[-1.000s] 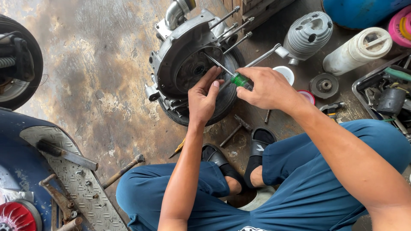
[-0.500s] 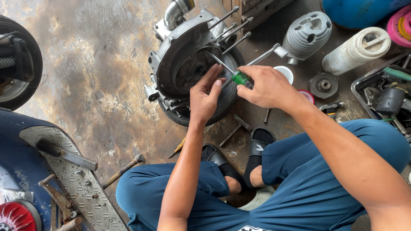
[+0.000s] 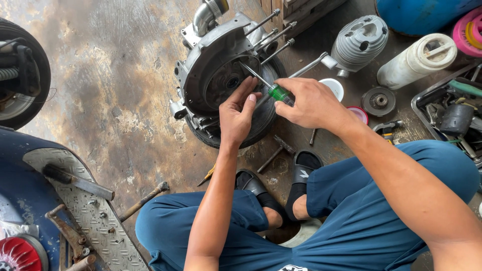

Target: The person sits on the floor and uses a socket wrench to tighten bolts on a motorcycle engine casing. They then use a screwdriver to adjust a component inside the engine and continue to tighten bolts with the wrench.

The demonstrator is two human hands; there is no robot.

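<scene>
A grey metal engine case (image 3: 211, 55) with long studs lies on the stained floor, resting on a black tyre (image 3: 261, 125). My right hand (image 3: 309, 103) is closed around a green-handled screwdriver (image 3: 277, 92), whose shaft points up-left into the round opening of the case. My left hand (image 3: 240, 113) rests on the case just below that opening, with its fingertips against the screwdriver shaft near the handle. What the tip touches is too small to tell.
A finned grey cylinder (image 3: 359, 42), a white bottle (image 3: 419, 60), a small white cup (image 3: 334, 88) and a round metal disc (image 3: 379, 100) lie to the right. A tool tray (image 3: 454, 113) is at the right edge. A blue scooter body (image 3: 50, 200) is at the lower left, a wheel (image 3: 20, 75) at the left.
The right hand and screwdriver have shifted slightly; the left hand's fingers have stretched up along the shaft. The engine case has not moved.
</scene>
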